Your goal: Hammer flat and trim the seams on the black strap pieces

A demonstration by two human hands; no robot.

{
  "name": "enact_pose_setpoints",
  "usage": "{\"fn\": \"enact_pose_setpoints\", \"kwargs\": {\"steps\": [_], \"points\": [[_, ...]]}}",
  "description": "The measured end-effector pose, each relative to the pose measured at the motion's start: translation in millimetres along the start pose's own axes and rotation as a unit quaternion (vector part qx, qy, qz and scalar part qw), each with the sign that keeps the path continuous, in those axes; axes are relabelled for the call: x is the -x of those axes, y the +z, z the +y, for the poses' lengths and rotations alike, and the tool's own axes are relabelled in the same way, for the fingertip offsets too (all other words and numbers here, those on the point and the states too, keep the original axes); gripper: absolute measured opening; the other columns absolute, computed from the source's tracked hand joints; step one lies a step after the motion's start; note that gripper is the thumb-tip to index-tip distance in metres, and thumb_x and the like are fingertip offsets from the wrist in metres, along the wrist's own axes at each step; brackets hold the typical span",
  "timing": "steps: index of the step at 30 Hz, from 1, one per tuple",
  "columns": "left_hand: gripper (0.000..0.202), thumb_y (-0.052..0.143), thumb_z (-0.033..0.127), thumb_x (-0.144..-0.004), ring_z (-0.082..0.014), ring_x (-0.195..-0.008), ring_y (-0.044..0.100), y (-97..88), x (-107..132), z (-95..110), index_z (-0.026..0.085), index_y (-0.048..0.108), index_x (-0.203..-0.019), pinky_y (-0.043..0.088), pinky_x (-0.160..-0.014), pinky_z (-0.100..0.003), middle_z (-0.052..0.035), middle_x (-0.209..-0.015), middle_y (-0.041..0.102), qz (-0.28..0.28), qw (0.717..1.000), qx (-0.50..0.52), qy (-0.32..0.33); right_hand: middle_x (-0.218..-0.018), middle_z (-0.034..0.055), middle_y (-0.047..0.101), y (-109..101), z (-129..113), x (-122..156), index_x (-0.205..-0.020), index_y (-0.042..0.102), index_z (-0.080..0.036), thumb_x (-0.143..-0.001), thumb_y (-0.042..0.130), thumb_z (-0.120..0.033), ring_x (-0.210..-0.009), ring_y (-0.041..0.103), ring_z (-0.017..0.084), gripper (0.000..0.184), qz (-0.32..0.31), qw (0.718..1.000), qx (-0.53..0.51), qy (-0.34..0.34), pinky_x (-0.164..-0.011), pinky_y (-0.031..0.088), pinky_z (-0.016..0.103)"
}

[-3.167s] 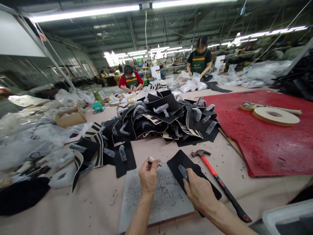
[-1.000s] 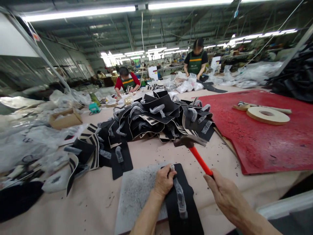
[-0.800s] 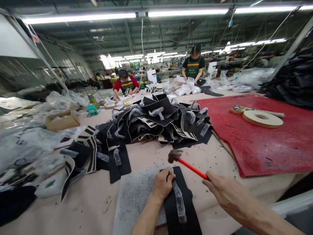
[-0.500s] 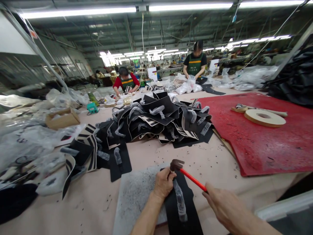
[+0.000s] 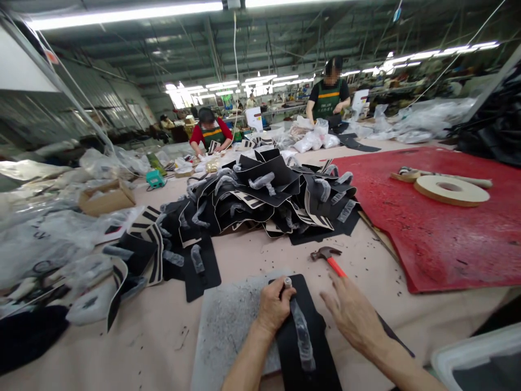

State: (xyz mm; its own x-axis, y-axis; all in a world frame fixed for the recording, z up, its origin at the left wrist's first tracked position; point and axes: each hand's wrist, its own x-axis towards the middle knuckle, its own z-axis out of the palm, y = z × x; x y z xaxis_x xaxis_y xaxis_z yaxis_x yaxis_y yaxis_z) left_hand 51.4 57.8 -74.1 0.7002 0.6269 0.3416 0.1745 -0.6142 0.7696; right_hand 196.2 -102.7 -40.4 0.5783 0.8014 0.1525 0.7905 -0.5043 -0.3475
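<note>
My left hand point(image 5: 274, 304) pinches a short metal punch point(image 5: 288, 282) that stands upright, its round top showing above my fingers. Below it lies a black panel point(image 5: 299, 326) with a plastic-wrapped handle point(image 5: 302, 336), partly over a grey slab point(image 5: 228, 320). The punch's lower end is hidden by my hand. My right hand point(image 5: 354, 315) has its fingers spread, right by the red handle of a claw hammer point(image 5: 331, 259) on the table. My fingers are not wrapped round the hammer; part of its handle is hidden behind my hand.
A heap of black panels point(image 5: 260, 190) with wrapped handles lies ahead. At the right, a red sheet point(image 5: 448, 239) bears a tape roll point(image 5: 451, 190). Plastic bags and a cardboard box point(image 5: 108, 198) are at the left. Two co-workers work across the table.
The hammer has moved from over the punch to the table at the right. My right hand has let go of its handle and spread its fingers. My left hand stays on the punch.
</note>
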Motion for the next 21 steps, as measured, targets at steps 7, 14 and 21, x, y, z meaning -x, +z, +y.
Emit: {"fn": "enact_pose_setpoints", "kwargs": {"steps": [7,14,21], "points": [[0.016,0.061,0.031,-0.084,-0.0164,-0.065,0.063,4.4,-5.9,-14.0,0.018,0.066,-0.078,0.050,-0.067,-0.026,-0.0029,-0.070,0.068,0.090,0.984,0.098,-0.117,-0.101,0.0194,0.072,24.3,-92.6,29.8,-0.131,0.054,-0.006,-0.095,0.035,-0.021,-0.089,0.071,0.027,0.044,-0.217,0.975,-0.046,-0.004,-0.076,0.050,0.033],[0.031,0.062,0.046,-0.084,-0.0194,-0.071,0.068,-8.1,-0.9,-21.7,0.015,0.065,-0.082,0.053,-0.069,-0.028,-0.0049,-0.073,0.071,0.176,0.934,0.210,-0.229,-0.097,0.0170,0.074,29.7,-73.5,34.5,-0.132,0.054,-0.008,-0.095,0.032,-0.028,-0.086,0.071,0.025,0.048,-0.170,0.976,-0.134,0.009,-0.074,0.050,0.032],[0.020,0.060,0.032,-0.085,-0.0153,-0.061,0.056,-24.4,28.8,-14.7,0.017,0.062,-0.074,0.046,-0.060,-0.022,0.0000,-0.063,0.060,0.187,0.963,0.082,-0.174,-0.057,0.0000,0.056,-7.3,-66.3,-25.3,-0.076,0.056,-0.019,-0.088,0.041,-0.051,-0.045,0.054,0.015,0.037,0.013,0.851,-0.478,0.218,-0.041,0.041,0.026]]}}
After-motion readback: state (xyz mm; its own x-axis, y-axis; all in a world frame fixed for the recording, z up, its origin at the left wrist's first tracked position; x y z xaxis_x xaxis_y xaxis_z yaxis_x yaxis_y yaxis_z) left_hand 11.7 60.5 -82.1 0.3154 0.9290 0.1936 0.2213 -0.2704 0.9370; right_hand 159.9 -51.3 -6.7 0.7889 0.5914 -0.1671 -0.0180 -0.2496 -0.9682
